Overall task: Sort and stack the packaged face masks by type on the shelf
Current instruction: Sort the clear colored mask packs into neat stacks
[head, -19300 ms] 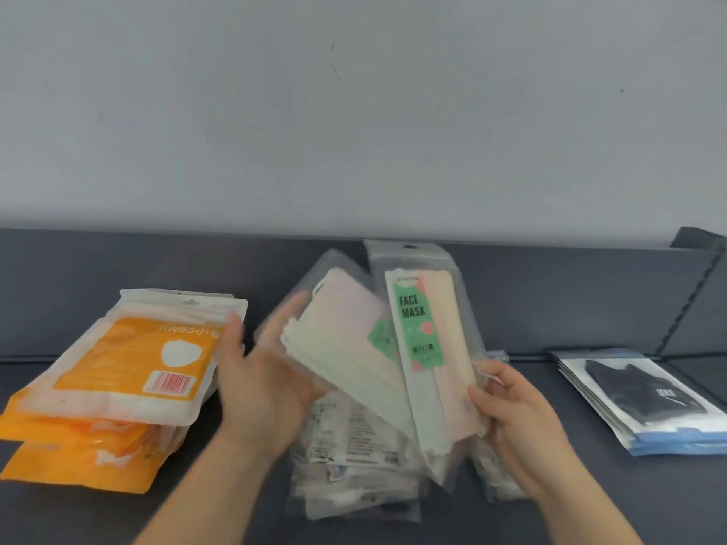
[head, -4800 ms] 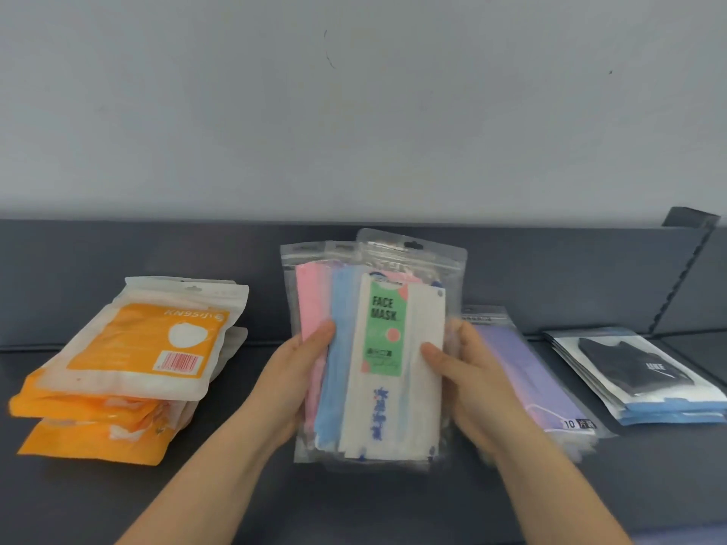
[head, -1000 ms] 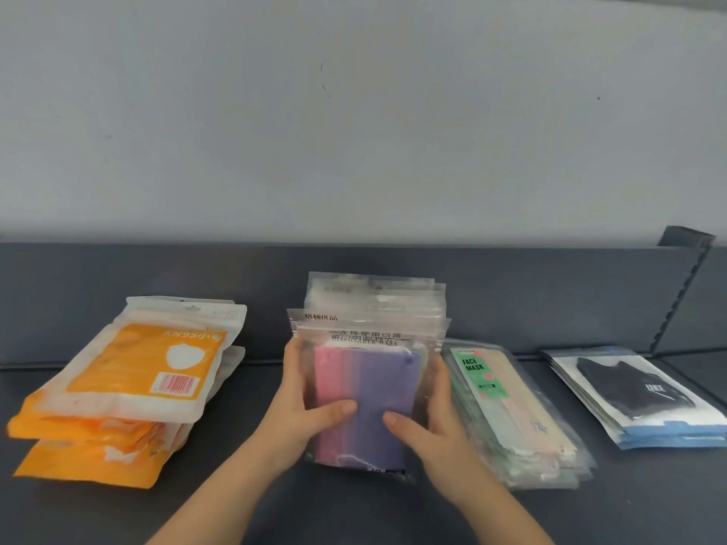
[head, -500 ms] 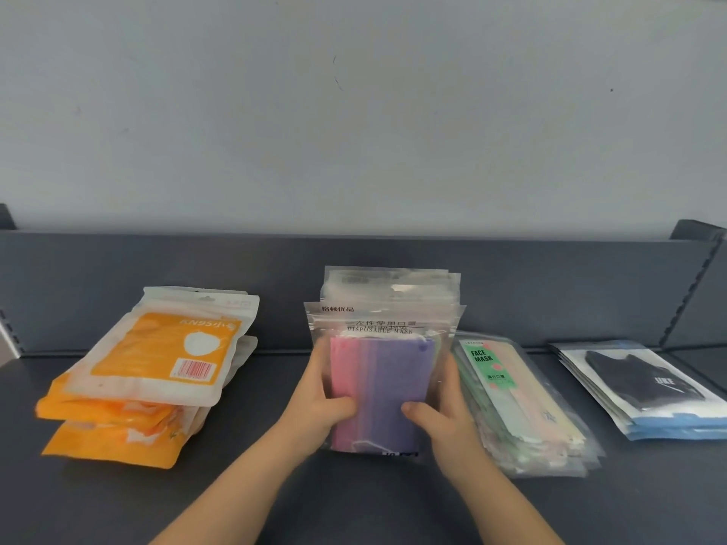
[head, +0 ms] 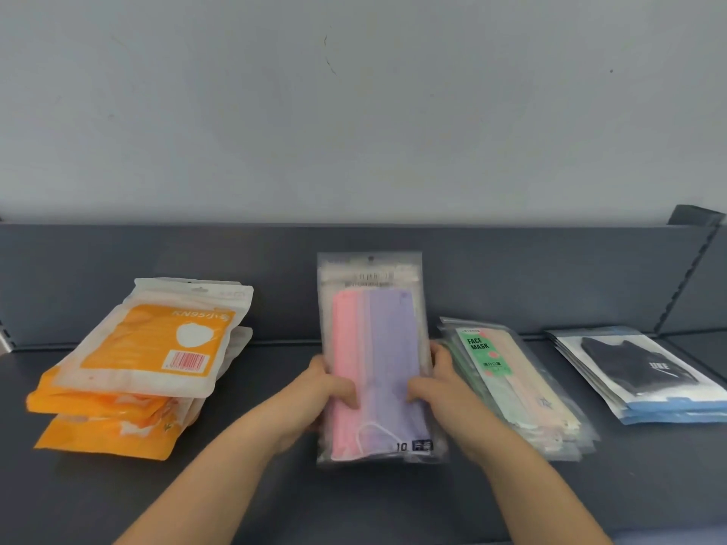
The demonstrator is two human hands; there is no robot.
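On the shelf, centre: a clear pink-and-purple pack (head: 379, 363) stands on end with its printed top towards the back panel (head: 531, 277). It is slightly blurred.
Pack contents: pink masks on the left and purple on the right, with a white ear loop at the lower edge and "10" printed at the lower right corner.
Pack contact with shelf (head: 393, 505): the lower edge is at the shelf surface. Cannot tell whether it rests there.
Left hand (head: 328, 389): grasps the left edge of the pack, thumb across the front face, fingers hidden behind.
Right hand (head: 438, 383): grasps the right edge of the pack, thumb across the front face, fingers hidden behind.
Left of the pack: the orange KN95 stack (head: 145, 359) lies flat and unevenly piled, well apart from the left hand.
Right of the pack: the FACE MASK stack (head: 511, 391) lies flat, green label up, just beside the right hand.
Far right: the black-mask stack (head: 637, 371) lies flat, with blue lower edges showing.
Background: a pale wall (head: 354, 112) rises above the back panel.
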